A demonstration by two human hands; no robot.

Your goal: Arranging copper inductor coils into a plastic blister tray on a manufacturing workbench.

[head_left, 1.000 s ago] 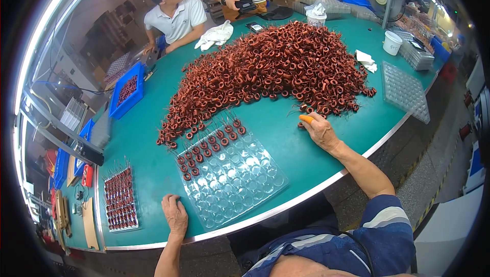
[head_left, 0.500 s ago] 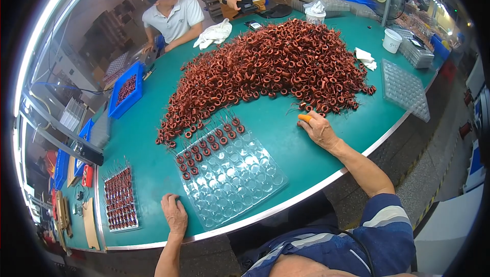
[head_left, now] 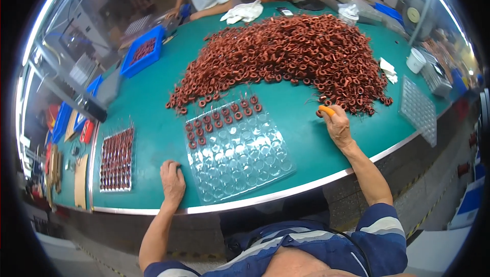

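Note:
A wide heap of reddish-brown wire-wound ring coils (head_left: pixel 286 47) with thin leads covers the table's middle. In front of it lies a clear plastic tray (head_left: pixel 240 162) of round pockets; coils fill its far rows, and the nearer pockets hold none. My right hand (head_left: pixel 338 128), with an orange cover on one finger, is closed at the heap's near right edge. Its thumb and fingertip pinch one ring coil (head_left: pixel 320 114). Left of the tray, my left hand (head_left: pixel 172 181) rests on the table, fingers loosely extended, holding nothing.
A filled tray of coils (head_left: pixel 117 159) lies on the left. Farther back is a blue bin (head_left: pixel 144 51) with more coils. An unfilled clear tray (head_left: pixel 417 108) overhangs the right edge, near a white cup (head_left: pixel 415 61). Two people are across the green table (head_left: pixel 148 103).
My view has shifted, so the table sits differently in it. My right hand now has a coil between its fingertips, close to the heap. The left hand still rests beside the tray.

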